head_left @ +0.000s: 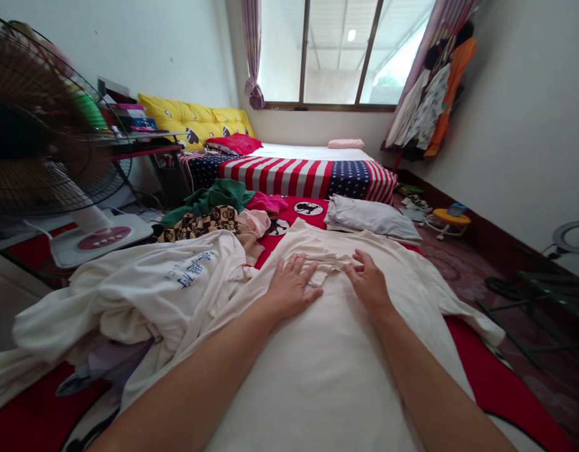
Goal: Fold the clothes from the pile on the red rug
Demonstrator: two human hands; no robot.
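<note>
A cream long-sleeved shirt (318, 370) lies spread out in front of me, its far part bunched into small folds between my hands. My left hand (293, 287) rests flat on it, fingers spread. Close by on the right, my right hand (369, 284) touches the ridge of folds with its fingertips; its fingers are slightly bent and apart. One sleeve (473, 317) stretches out to the right. Left of the shirt lies a crumpled white garment (162, 282) with blue lettering.
Beyond the shirt are a folded pale garment (372, 216) and a heap with green cloth (218, 198) and brown patterned cloth (205, 223). A fan (103, 235) stands at left. Past them is a bed with a striped, starred cover (280, 176). A yellow stool (452, 217) stands at right.
</note>
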